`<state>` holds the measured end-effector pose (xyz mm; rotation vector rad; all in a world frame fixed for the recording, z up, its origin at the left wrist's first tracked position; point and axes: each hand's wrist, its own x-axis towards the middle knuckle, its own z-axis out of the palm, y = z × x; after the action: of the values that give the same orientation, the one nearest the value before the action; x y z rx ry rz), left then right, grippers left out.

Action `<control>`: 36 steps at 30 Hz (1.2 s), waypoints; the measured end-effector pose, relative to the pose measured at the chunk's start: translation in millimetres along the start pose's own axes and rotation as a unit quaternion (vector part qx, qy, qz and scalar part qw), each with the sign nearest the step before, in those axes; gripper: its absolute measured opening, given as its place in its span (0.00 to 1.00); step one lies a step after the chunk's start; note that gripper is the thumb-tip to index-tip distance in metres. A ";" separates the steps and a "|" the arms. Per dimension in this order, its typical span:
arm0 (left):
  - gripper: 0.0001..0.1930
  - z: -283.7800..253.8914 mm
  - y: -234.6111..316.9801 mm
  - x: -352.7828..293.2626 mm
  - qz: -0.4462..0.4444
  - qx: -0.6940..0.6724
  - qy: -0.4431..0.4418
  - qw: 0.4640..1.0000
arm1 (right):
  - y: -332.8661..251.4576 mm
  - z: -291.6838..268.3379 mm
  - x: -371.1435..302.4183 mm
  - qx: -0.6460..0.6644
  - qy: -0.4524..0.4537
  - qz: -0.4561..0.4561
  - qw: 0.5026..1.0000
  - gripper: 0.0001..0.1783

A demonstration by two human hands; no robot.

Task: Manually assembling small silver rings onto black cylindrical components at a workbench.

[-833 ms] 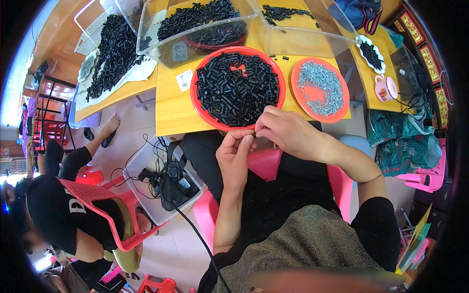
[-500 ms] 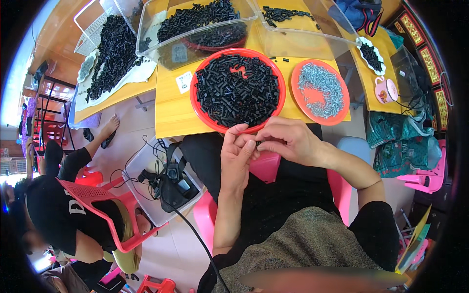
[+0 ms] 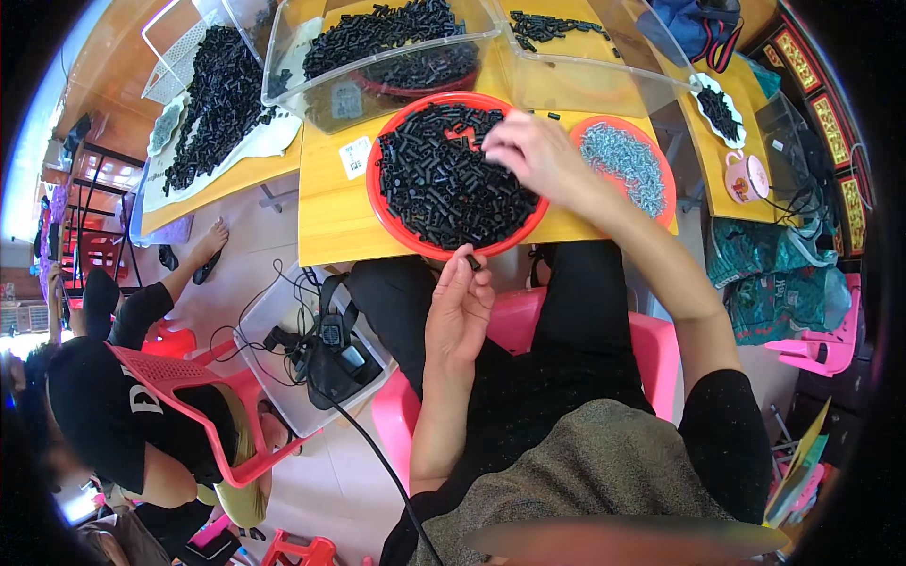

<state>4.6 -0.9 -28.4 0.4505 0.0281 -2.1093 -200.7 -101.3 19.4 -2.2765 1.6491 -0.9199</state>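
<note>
In front of me a red round bowl is filled with short black plastic tubes. My left hand is just below the bowl's near rim, with a small black plastic piece pinched between thumb and fingertips. Over the right side of the bowl is my right hand. Its fingers are slightly apart and bent down toward the black tubes, and nothing shows between them. An orange-red plate of small silvery screws lies to the right, partly behind my right wrist.
Clear plastic bins with more black tubes stand behind the bowl. At left, another table holds a black heap. A box of cables sits on the floor, near a seated person. A pink mug stands at right.
My right hand has left my left hand and moved up and right over the bowl. My left hand keeps hold of the small black piece, its fingers now turned upward.
</note>
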 end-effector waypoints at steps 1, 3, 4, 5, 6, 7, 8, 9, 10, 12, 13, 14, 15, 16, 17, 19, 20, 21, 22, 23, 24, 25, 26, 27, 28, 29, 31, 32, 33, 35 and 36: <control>0.14 1.9 1.6 0.3 -0.001 -0.005 0.025 1.000 | 15.2 7.3 12.5 -0.036 -0.013 0.020 0.999 0.06; 0.14 1.1 3.3 1.0 0.000 -0.005 0.027 1.000 | 28.9 17.3 29.0 -0.083 -0.030 0.013 0.996 0.05; 0.15 0.4 4.4 0.5 0.001 -0.006 0.029 1.000 | 31.5 21.2 34.7 -0.081 -0.032 0.011 0.996 0.05; 0.15 0.0 5.6 0.5 0.003 -0.007 0.030 1.000 | 34.0 24.9 39.0 -0.082 -0.062 0.003 0.995 0.05; 0.16 -0.3 6.8 0.9 0.008 0.001 0.025 1.000 | 36.7 27.8 41.7 -0.084 -0.093 -0.004 0.992 0.05; 0.16 -1.2 8.0 0.6 0.014 0.008 0.020 1.000 | 36.2 29.8 44.2 -0.082 -0.095 -0.006 0.992 0.05; 0.16 -1.1 8.9 0.4 0.016 0.007 0.022 1.000 | 36.0 31.2 46.1 -0.100 -0.120 0.003 0.988 0.06; 0.16 -0.2 9.4 0.2 0.014 0.005 0.030 0.999 | 35.6 32.5 46.8 -0.118 -0.145 0.012 0.982 0.06; 0.15 0.5 10.2 0.2 0.013 0.004 0.037 0.999 | 33.7 33.5 47.7 -0.117 -0.147 0.010 0.982 0.06; 0.16 0.4 10.7 0.2 0.019 0.003 0.036 0.999 | 30.2 34.6 48.1 -0.162 -0.121 -0.059 0.977 0.06; 0.16 1.1 10.0 0.8 0.019 0.004 0.031 0.999 | 33.2 35.9 47.1 -0.164 -0.120 -0.058 0.977 0.06; 0.16 1.4 9.2 1.2 0.017 0.004 0.029 0.999 | 37.4 38.3 45.6 -0.169 -0.107 -0.085 0.976 0.07; 0.16 1.4 7.9 1.7 0.018 0.004 0.021 1.000 | 41.9 38.4 43.3 -0.175 -0.093 -0.112 0.974 0.07; 0.16 0.5 8.5 1.1 0.024 0.003 0.016 1.000 | 39.6 37.7 42.8 -0.174 -0.094 -0.114 0.974 0.07; 0.16 0.4 9.1 0.8 0.026 0.003 0.016 1.000 | 37.7 36.0 40.1 -0.137 -0.062 -0.104 0.983 0.07; 0.16 -0.9 11.2 -1.1 0.035 0.011 0.019 0.999 | 25.1 30.2 30.3 -0.097 -0.033 -0.097 0.990 0.07; 0.16 -2.9 12.0 -1.7 0.039 0.010 0.021 0.999 | 8.2 20.2 19.7 0.068 -0.049 -0.004 0.997 0.07; 0.16 -3.7 12.1 -1.7 0.037 0.005 0.012 0.999 | -9.7 7.4 8.3 0.227 -0.061 0.092 0.968 0.07; 0.16 -3.7 11.4 -1.2 0.033 0.000 0.002 0.999 | -28.4 -7.1 -3.2 0.276 -0.079 0.160 0.945 0.07; 0.16 -3.7 10.9 -0.5 0.032 0.002 0.002 0.999 | -43.5 -15.1 -16.7 0.324 -0.097 0.225 0.914 0.07; 0.16 -2.7 9.4 0.5 0.031 0.006 -0.010 0.999 | -50.3 -16.1 -32.7 0.370 -0.090 0.238 0.894 0.06; 0.16 -2.7 9.2 0.4 0.033 0.009 -0.019 0.999 | -63.2 -19.0 -42.7 0.385 -0.088 0.271 0.878 0.06; 0.16 -2.3 8.2 0.2 0.031 0.011 -0.019 0.999 | -71.4 -20.3 -52.5 0.410 -0.090 0.280 0.864 0.07; 0.15 -1.8 7.6 -0.3 0.036 0.013 -0.035 0.999 | -77.7 -20.9 -60.4 0.435 -0.092 0.287 0.849 0.07; 0.15 -0.9 6.7 -0.5 0.039 0.015 -0.052 0.998 | -80.8 -18.1 -68.8 0.435 -0.089 0.288 0.848 0.07; 0.15 -0.3 5.7 -0.2 0.036 0.017 -0.053 0.998 | -81.3 -11.7 -77.2 0.468 -0.070 0.275 0.837 0.07; 0.15 0.2 3.9 0.5 0.034 0.054 -0.032 0.997 | -85.8 -6.6 -85.9 0.500 -0.050 0.262 0.824 0.08; 0.15 -0.8 2.8 0.7 0.032 0.055 -0.033 0.997 | -89.3 -5.1 -87.1 0.524 -0.039 0.255 0.812 0.08; 0.15 -2.7 1.6 0.7 0.034 0.065 -0.025 0.997 | -92.8 -3.7 -88.2 0.547 -0.029 0.248 0.799 0.08; 0.15 0.2 0.9 -0.7 0.036 0.076 -0.017 0.996 | -98.4 -0.9 -90.5 0.552 -0.031 0.259 0.792 0.09; 0.15 2.6 0.7 -1.4 0.041 0.089 -0.013 0.995 | -99.9 0.8 -91.0 0.535 -0.003 0.254 0.806 0.09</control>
<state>5.1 -0.6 -25.5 0.5220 -0.1911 -2.0444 -138.3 17.8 33.3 -1.0073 1.1203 -1.2247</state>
